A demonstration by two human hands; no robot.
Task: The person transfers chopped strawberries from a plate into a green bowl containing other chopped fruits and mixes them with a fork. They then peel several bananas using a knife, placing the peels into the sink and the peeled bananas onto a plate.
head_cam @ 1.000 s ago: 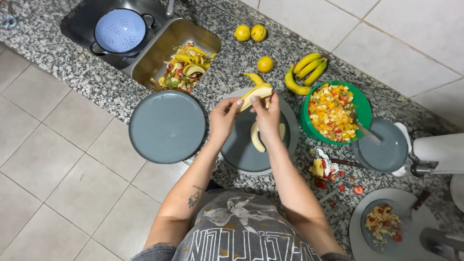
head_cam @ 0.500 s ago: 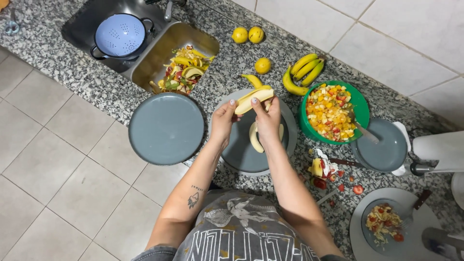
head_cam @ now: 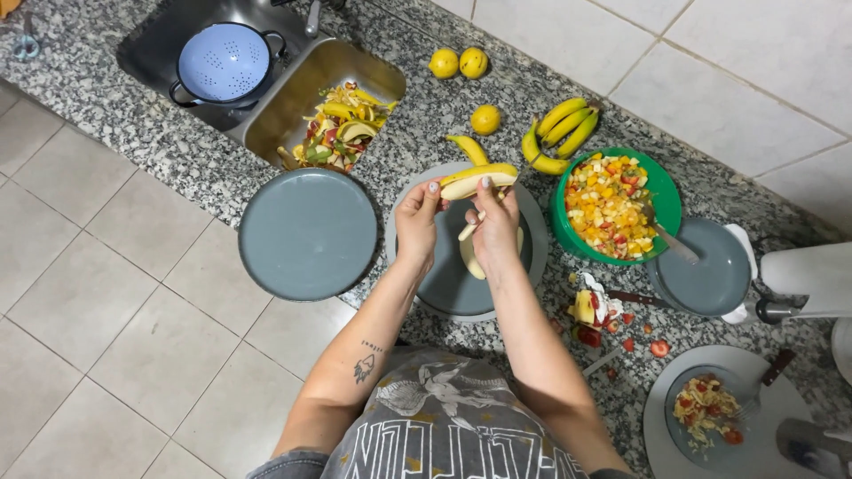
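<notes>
— The hands: what is being held by them?

— A banana (head_cam: 477, 180) is being pinched at its ends, by the left hand (head_cam: 417, 222) and the right hand (head_cam: 495, 226), fingers closed on it, above a grey plate (head_cam: 444, 284) on the bench (head_cam: 133, 133).

— And beside them?

— An empty grey plate (head_cam: 308, 233) is lying left of the left hand; a green bowl of cut fruit (head_cam: 612, 206) is standing right of the right hand.

Single head view, steep downward look, counter (head_cam: 133, 133) close below
</notes>
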